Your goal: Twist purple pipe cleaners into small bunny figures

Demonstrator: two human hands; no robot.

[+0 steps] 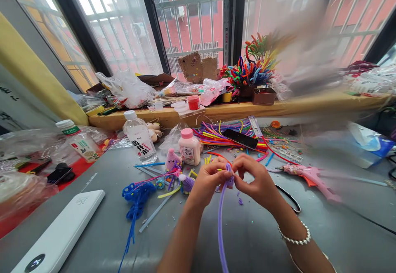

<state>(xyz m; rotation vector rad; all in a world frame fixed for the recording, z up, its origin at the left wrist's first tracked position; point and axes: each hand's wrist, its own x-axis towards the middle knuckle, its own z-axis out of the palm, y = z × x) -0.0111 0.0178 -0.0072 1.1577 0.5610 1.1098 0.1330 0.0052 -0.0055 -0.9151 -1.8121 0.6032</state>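
Above the grey table, my left hand (213,181) pinches a small twisted bunch of purple pipe cleaner (220,227), whose long free end hangs down toward me. My right hand (252,178) closes its fingertips on the same bunch from the right. A bracelet of pale beads (296,236) is around my right wrist. Small purple scraps (240,199) lie on the table just beneath my hands. To their left sit a pink fuzzy figure (173,161) and a purple fuzzy piece (187,183). A pink glue gun (312,177) lies to the right.
A white power bank (62,231) lies at the left front, near tangled blue yarn (137,198). Behind my hands are a water bottle (140,139), a pink-capped jar (189,148) and a phone (240,139) on colourful pipe cleaners (213,129). A blurred translucent patch covers the right side.
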